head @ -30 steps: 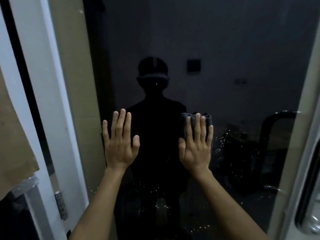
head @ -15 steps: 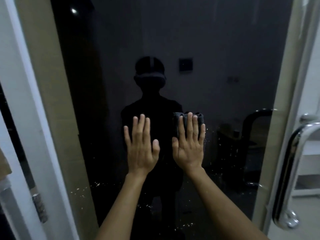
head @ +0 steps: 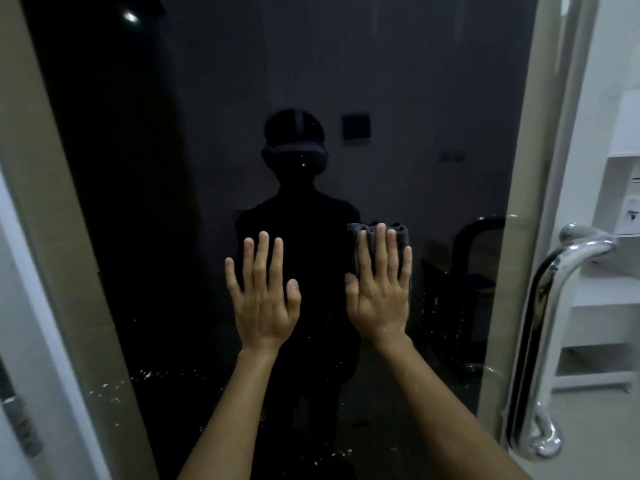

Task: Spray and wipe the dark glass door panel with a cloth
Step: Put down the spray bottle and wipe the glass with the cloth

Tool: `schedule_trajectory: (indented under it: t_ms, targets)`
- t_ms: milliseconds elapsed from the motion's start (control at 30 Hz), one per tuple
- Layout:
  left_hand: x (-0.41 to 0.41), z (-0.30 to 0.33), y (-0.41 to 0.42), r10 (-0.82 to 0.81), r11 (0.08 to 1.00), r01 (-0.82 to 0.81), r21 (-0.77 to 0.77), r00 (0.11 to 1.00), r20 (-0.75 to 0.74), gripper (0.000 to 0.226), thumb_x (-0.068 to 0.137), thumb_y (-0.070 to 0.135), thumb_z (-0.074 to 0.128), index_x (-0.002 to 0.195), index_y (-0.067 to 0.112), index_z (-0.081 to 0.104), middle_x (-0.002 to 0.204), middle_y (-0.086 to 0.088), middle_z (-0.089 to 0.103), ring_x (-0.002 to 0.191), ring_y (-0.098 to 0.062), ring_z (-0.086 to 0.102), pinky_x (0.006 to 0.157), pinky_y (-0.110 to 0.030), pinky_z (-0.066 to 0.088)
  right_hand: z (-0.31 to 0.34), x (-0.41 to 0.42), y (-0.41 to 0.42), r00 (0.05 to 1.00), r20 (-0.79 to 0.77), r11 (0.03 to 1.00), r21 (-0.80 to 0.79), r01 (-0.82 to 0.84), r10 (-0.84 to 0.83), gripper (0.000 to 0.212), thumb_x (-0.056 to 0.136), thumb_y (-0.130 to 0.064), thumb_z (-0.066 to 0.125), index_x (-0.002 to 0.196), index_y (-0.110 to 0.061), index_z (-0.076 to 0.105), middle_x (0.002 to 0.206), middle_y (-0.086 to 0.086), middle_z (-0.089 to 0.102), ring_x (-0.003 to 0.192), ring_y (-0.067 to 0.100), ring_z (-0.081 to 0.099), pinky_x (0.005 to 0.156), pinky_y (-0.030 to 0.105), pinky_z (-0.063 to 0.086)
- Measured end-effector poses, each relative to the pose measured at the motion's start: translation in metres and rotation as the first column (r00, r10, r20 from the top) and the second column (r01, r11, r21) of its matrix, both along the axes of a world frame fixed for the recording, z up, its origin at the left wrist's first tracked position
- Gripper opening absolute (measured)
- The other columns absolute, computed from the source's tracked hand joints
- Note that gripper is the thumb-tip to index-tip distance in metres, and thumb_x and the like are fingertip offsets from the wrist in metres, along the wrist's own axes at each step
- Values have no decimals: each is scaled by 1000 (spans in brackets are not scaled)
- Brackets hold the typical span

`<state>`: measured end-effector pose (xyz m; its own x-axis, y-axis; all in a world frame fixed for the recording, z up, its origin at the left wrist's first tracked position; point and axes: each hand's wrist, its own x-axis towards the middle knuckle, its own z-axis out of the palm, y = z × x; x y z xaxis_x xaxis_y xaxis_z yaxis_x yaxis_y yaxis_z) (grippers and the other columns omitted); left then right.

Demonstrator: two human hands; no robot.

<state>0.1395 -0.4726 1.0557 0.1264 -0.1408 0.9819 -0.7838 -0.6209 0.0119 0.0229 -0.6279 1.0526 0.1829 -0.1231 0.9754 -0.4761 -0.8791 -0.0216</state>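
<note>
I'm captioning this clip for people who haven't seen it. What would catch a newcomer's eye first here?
Two hands spread flat on the dark glass door panel at centre: the left hand bare, the right hand pressing a dark cloth against the glass. Above them, the glass reflects a dark silhouette of the person. At the right edge, a shiny chrome door handle stands out.

Two bare forearms in view, no sleeves, no watch, no rings. Left hand [head: 264, 299] ungloved, nails short. Right hand [head: 380, 289] ungloved, small pale specks on wrist and forearm. Both forearms slim, enter from bottom edge.
</note>
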Motion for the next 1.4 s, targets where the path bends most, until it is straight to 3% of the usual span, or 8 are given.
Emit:
schedule_trajectory:
  t_ms: [367,567,867,967,1067,1167,1267,1400]
  targets:
    - [-30,5,-25,-106,982,90,-166,990,-90,66,98,38,33,153,3,36,164,-14,27,156,-32,17,125,-61,6,-10,-52,-72,998,66,996,85,4,-9,64,106,-40,20,162,-11,10,169,18,9,158,29,0,126,59,10]
    - [-78,-9,-86,-216,966,211,146,976,16,63,100,35,35,157,10,31,167,-9,23,157,-29,15,125,-59,7,-11,-56,-74,998,66,997,71,6,-10,64,106,-40,21,163,-13,8,169,18,11,158,31,5,127,57,8]
    - [-73,-17,-101,-92,989,85,120,994,53,62,100,36,36,157,13,32,168,-7,18,157,-27,13,126,-57,7,-22,-70,-96,987,157,986,165,-5,-22,67,101,-36,31,161,-10,17,168,20,16,158,33,9,127,56,8]
    - [-72,-18,-102,-85,990,79,115,995,54,64,98,35,38,158,14,30,168,-7,18,157,-27,12,126,-57,7,-31,-83,-114,965,259,968,250,-25,-42,68,100,-35,34,160,-6,24,167,22,18,158,32,9,128,47,5]
    - [-71,-18,-104,-72,991,65,118,996,57,65,98,36,38,159,14,28,167,-8,20,156,-28,14,125,-58,8,-39,-93,-123,918,395,947,283,-151,29,67,98,-29,37,156,4,30,165,25,20,158,14,-1,127,27,2]
    - [-70,-19,-105,-66,991,59,122,996,56,65,99,37,37,158,14,28,166,-10,23,156,-29,15,125,-59,9,-49,-101,-126,887,454,919,309,-244,83,68,97,-23,39,156,7,27,164,13,18,156,3,-4,126,23,3]
    - [-71,-19,-106,-64,992,57,109,996,57,64,99,37,37,158,13,30,166,-11,25,156,-30,16,125,-59,9,-55,-101,-132,896,436,915,320,-246,88,68,98,-26,37,158,4,24,166,8,15,157,6,0,128,29,6]
    - [-78,-19,-107,-116,990,113,83,993,30,64,99,36,36,157,10,32,166,-13,24,156,-32,16,125,-58,5,-68,-101,-136,908,410,880,397,-262,86,69,101,-37,31,161,-4,20,168,17,19,157,29,16,123,57,23]
